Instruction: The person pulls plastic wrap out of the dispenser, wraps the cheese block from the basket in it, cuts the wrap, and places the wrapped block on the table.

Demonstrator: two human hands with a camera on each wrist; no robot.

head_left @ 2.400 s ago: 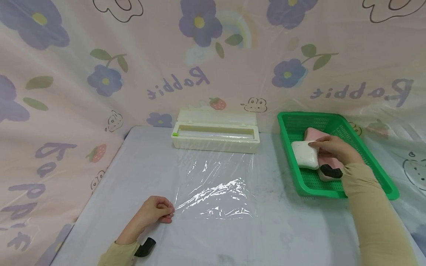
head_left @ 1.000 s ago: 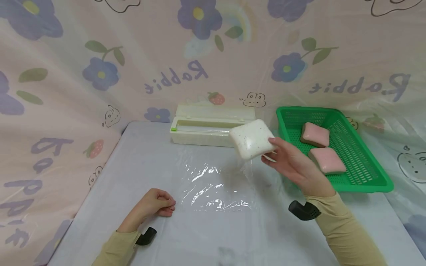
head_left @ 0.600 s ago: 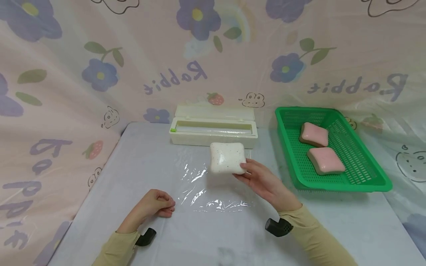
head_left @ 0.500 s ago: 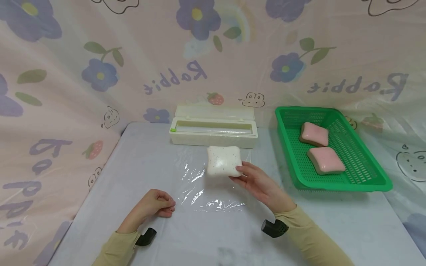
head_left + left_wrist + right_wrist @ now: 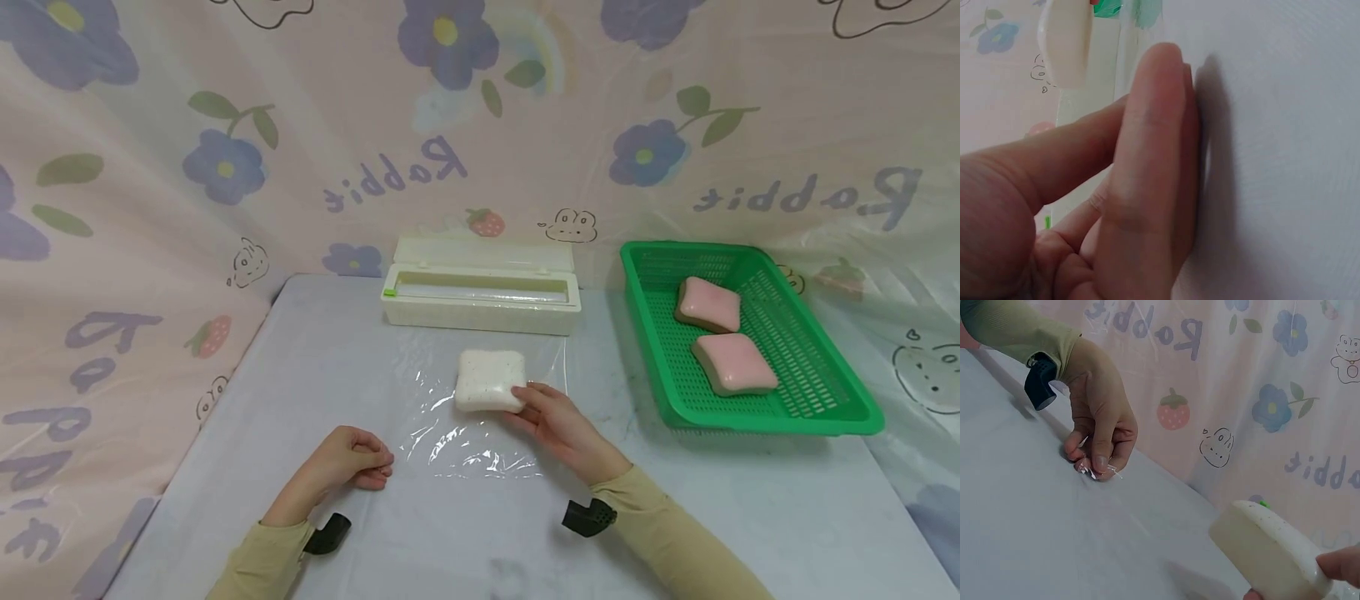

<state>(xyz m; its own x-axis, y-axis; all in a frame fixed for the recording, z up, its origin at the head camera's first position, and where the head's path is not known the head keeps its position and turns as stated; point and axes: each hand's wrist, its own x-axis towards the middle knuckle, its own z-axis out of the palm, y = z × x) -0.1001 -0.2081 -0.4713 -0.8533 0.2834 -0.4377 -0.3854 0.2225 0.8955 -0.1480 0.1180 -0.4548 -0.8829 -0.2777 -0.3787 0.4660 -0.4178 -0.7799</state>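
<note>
Beige sleeves [image 5: 258,562] covered both forearms, which reached in over the pale counter [image 5: 300,367] from the near side, each with a black wrist camera [image 5: 327,534] strapped at the cuff. The left hand [image 5: 348,458] lay low on its side at the near left corner of a clear, glossy sheet of plastic film [image 5: 465,450], its wrist bent slightly inward. Its fingers were curled, thumb against forefinger, pinching the edge of the film; bright creases of it showed at their tips in the right wrist view.

The right hand [image 5: 558,429] extended leftward and forward across the film, palm turned toward the middle. Its fingers gripped the right edge of a white, dark-speckled, square block with rounded corners [image 5: 489,379], thumb on top and the others beneath. The block was over the film, tilted; whether its lower edge touched the sheet I could not tell.

Behind it stood a cream rectangular plastic dispenser box [image 5: 480,318], lid raised, a film roll [image 5: 480,293] inside. To the right, two pink rounded blocks [image 5: 735,364] sat apart from each other in a green perforated plastic basket [image 5: 772,423].
</note>
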